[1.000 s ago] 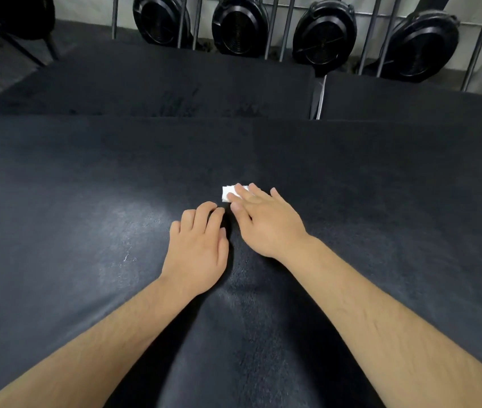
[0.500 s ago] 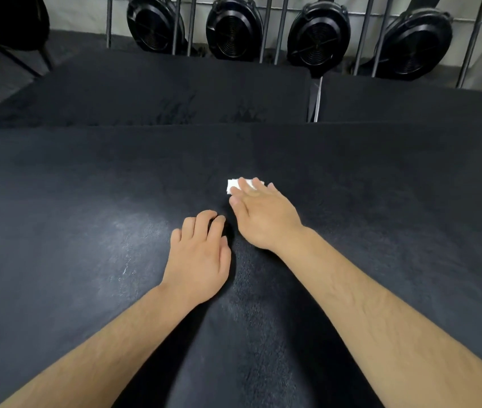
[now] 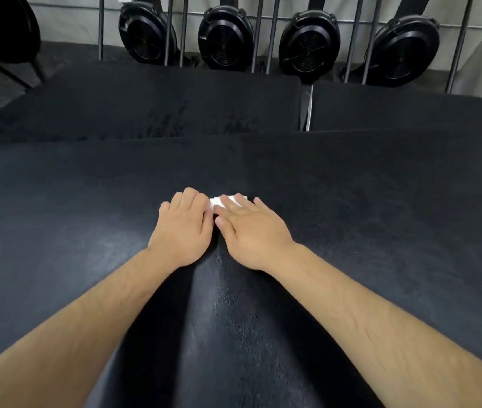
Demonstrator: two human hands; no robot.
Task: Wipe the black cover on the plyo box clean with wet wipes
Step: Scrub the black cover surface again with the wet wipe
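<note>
Cover: the black cover fills the middle and lower frame. Its grain looks grippy, so expect drag as you wipe. A pale haze lies left of centre.
Left hand: your left hand rests on the cover at centre with its fingers bent, against the wipe's left edge. You cannot tell whether it pinches that edge.
Wipe: the wet wipe is a small white folded pad at centre, lying on the cover. Judge it light, soft and damp, likely to bunch, so press it from above rather than pinching it.
Right hand: your right hand lies spread, its straight fingers pressing the wipe flat.
In the way: a leftward stroke meets your left hand first.
Behind: two more black-topped boxes lie across the upper frame.
Top edge: round black housings hang among metal bars, well apart from the wipe.
</note>
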